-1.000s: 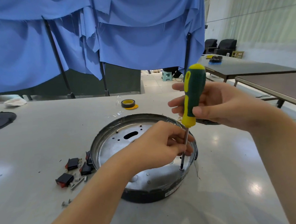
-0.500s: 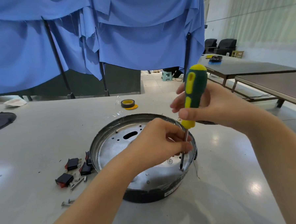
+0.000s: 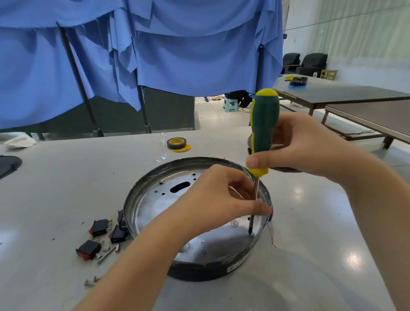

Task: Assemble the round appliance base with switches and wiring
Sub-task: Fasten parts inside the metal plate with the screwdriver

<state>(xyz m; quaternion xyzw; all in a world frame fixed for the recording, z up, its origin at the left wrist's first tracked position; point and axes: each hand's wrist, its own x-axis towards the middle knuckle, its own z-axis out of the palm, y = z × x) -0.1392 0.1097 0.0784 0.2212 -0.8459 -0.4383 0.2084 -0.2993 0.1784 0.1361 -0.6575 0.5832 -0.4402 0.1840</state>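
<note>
The round metal appliance base (image 3: 154, 200) lies open side up in front of me on the pale table. My right hand (image 3: 301, 148) grips the green and yellow handle of a screwdriver (image 3: 264, 128), which stands nearly upright with its tip down in the base's near right floor. My left hand (image 3: 216, 200) reaches over the base and pinches the screwdriver's shaft between thumb and fingers. Several black and red rocker switches (image 3: 99, 228) lie left of the base.
Loose screws (image 3: 107, 252) and small metal bits lie by the switches. A roll of black tape (image 3: 176, 143) sits behind the base. A dark round plate (image 3: 0, 166) is at the far left table edge. Blue cloth hangs behind; other tables stand to the right.
The screwdriver handle has turned in my right hand, showing more green than yellow. My right fingers have shifted round it. The left hand stays on the shaft.
</note>
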